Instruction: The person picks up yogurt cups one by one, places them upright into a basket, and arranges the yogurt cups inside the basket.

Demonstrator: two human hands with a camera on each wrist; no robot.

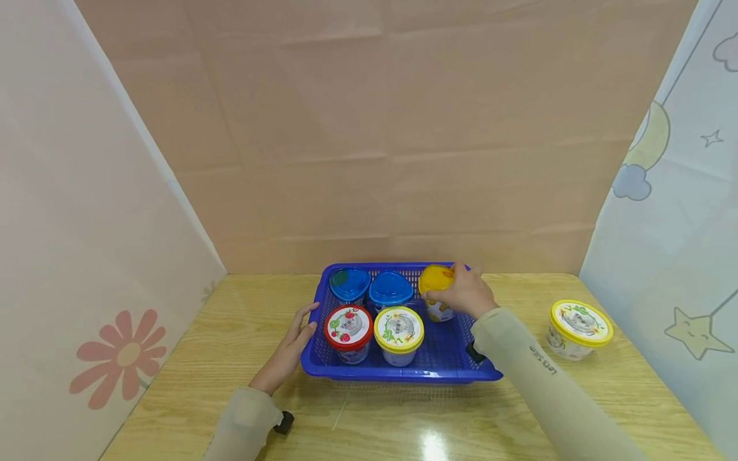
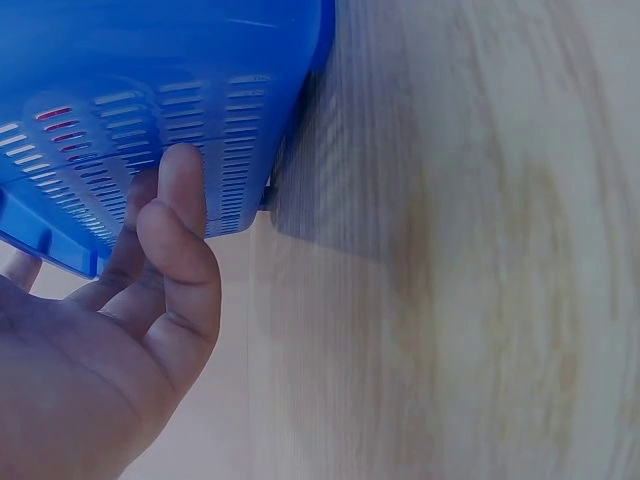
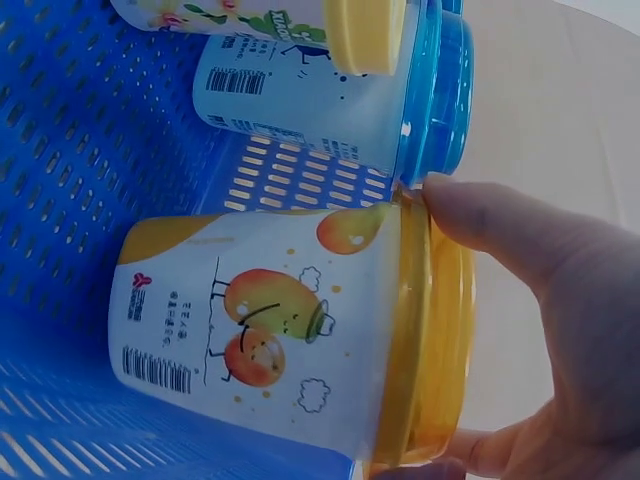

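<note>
My right hand pinches the yellow lid of a plastic cup printed with mango figures. This cup stands in the back right part of a blue plastic basket. My left hand holds the basket's left rim, its fingers curled against the slotted outer wall in the left wrist view. Also in the basket are two cups with blue lids, one at the back left and one at the back middle. A red-rimmed tub and a yellow-rimmed tub stand in front of them.
Another yellow-rimmed tub stands on the wooden table, right of the basket. A brown sheet hangs behind the table. Pale printed sheets flank it, one on the left and one on the right.
</note>
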